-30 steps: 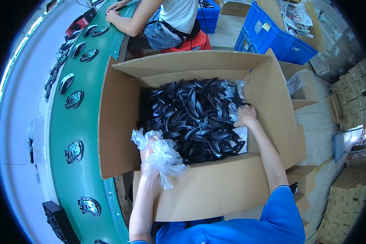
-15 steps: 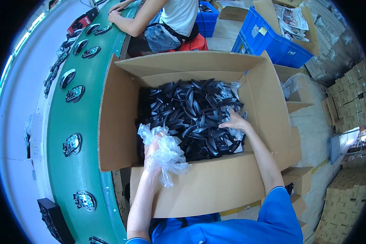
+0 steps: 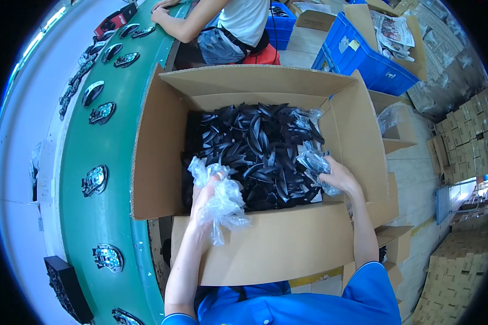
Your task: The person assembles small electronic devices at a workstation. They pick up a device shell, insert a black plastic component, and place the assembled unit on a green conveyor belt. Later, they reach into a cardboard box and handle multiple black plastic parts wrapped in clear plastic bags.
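A big open cardboard box (image 3: 276, 249) stands in front of me, filled with several loose black curved plastic parts (image 3: 255, 146). My left hand (image 3: 205, 201) is at the box's near left edge and grips a crumpled clear plastic bag (image 3: 222, 197). My right hand (image 3: 339, 176) is inside the box at its right side, closed on a clear plastic bag of black parts (image 3: 314, 162) that lies against the pile.
A green conveyor belt (image 3: 100, 146) runs along my left with small circuit boards (image 3: 95, 180) spaced on it. Another person (image 3: 228, 24) sits at its far end. Blue crates (image 3: 363, 54) stand beyond the box, and stacked cartons (image 3: 461, 260) fill the right.
My right hand has drawn back from the far right of the pile toward the near right side, taking hold of a bagged bundle. My left hand stays holding the crumpled bag.
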Motion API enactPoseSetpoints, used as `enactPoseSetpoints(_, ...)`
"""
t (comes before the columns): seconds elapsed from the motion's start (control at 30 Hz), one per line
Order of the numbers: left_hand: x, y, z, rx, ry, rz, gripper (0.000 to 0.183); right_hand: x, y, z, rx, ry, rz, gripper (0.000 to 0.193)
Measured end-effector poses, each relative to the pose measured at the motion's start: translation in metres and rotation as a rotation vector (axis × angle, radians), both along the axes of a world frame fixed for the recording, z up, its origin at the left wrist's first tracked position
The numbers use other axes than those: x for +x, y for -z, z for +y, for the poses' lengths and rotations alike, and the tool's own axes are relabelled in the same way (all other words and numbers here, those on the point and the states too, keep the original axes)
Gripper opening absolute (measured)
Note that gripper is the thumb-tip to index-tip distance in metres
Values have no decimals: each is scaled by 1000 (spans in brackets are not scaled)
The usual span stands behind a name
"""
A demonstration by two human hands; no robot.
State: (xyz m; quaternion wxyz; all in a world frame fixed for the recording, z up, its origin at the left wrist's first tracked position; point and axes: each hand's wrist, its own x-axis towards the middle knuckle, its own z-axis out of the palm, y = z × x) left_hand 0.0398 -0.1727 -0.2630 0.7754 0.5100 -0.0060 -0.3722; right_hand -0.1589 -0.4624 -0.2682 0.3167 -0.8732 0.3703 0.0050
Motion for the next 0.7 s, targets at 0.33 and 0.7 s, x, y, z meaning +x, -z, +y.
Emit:
enactPoseSetpoints(0.33,26,-5,5,891,341,-1274,46,67,20,92,-554,-389,-327,66)
enactPoseSetpoints(0.7,44,9,7,898,434,-1074,38,89,-2,45,-156,-431,-401,64)
